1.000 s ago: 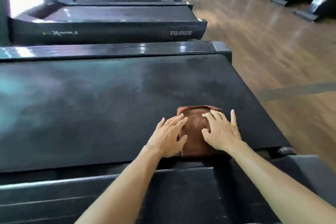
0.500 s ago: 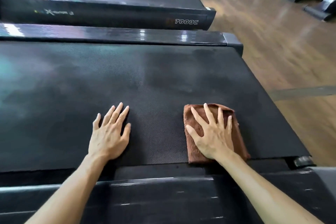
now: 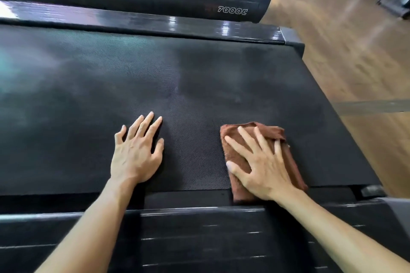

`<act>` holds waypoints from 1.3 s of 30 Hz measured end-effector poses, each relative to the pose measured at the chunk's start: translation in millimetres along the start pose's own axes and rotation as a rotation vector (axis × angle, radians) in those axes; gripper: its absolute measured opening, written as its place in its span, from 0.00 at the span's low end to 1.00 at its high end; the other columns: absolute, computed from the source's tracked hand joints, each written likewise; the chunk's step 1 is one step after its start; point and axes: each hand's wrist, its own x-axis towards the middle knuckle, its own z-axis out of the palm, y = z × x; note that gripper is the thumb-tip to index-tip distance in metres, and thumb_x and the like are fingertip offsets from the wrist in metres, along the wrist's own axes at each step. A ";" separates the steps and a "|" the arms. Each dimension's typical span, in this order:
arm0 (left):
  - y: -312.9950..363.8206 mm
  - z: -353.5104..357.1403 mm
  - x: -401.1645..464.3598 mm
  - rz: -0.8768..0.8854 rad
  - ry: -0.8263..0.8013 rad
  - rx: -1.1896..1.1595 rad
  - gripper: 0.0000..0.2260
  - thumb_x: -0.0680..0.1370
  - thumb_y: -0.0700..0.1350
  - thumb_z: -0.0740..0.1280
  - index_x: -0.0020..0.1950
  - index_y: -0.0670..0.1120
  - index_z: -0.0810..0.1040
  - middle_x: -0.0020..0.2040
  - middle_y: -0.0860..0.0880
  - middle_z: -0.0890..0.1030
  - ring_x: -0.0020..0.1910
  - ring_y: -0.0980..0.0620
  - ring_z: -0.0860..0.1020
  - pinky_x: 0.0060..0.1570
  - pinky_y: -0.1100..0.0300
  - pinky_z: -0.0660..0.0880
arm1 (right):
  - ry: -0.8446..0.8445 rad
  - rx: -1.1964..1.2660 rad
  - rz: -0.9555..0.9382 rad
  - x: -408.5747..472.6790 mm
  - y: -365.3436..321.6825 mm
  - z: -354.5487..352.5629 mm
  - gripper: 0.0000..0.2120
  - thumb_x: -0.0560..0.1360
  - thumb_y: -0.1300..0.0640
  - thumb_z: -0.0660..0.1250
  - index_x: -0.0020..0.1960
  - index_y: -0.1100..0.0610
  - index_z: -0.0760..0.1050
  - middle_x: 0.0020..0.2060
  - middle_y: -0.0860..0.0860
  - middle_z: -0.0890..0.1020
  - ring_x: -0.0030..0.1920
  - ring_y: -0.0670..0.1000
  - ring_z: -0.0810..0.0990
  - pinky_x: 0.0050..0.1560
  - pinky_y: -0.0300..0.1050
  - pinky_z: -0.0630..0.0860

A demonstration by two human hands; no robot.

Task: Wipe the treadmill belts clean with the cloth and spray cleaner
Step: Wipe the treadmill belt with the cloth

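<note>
Right hand [image 3: 264, 168] flat, fingers spread, pressing brown cloth [image 3: 235, 155] on treadmill belt [image 3: 199, 86]; left hand [image 3: 135, 153] flat on belt — holding nothing.

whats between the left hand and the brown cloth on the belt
Nothing but bare black treadmill belt: in the head view that strip separates the left hand, flat on the belt, from the cloth under the right hand.

Belt [image 3: 199, 86]: matt black, fine woven-pattern texture, with duller hazy patches. Cloth [image 3: 235, 153]: brown, soft napped fabric. Side rail [image 3: 155, 22]: glossy black, reflective. Floor [image 3: 355, 55]: wood-look planks, polished sheen. Near cover [image 3: 199, 239]: semi-gloss black, ribbed
</note>
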 end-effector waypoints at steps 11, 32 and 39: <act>-1.8 2.0 0.6 -0.004 0.001 -0.002 0.29 0.80 0.61 0.48 0.82 0.60 0.57 0.83 0.58 0.55 0.82 0.56 0.50 0.78 0.45 0.49 | 0.019 -0.016 -0.025 59.7 -59.0 4.8 0.35 0.77 0.27 0.49 0.82 0.32 0.47 0.85 0.46 0.45 0.83 0.60 0.40 0.75 0.76 0.35; 2.6 0.2 1.2 -0.003 -0.002 0.001 0.30 0.78 0.61 0.48 0.81 0.59 0.60 0.82 0.57 0.57 0.82 0.54 0.53 0.77 0.45 0.50 | 0.071 0.025 0.298 74.7 1.4 -2.8 0.30 0.81 0.30 0.49 0.81 0.31 0.51 0.84 0.46 0.48 0.84 0.57 0.42 0.78 0.73 0.41; 0.7 -3.1 0.6 -0.004 -0.023 0.005 0.31 0.78 0.60 0.45 0.82 0.59 0.57 0.83 0.58 0.55 0.82 0.54 0.51 0.78 0.44 0.50 | 0.078 0.005 0.018 85.9 -92.5 11.2 0.34 0.81 0.31 0.47 0.84 0.39 0.49 0.85 0.47 0.45 0.83 0.60 0.40 0.75 0.76 0.36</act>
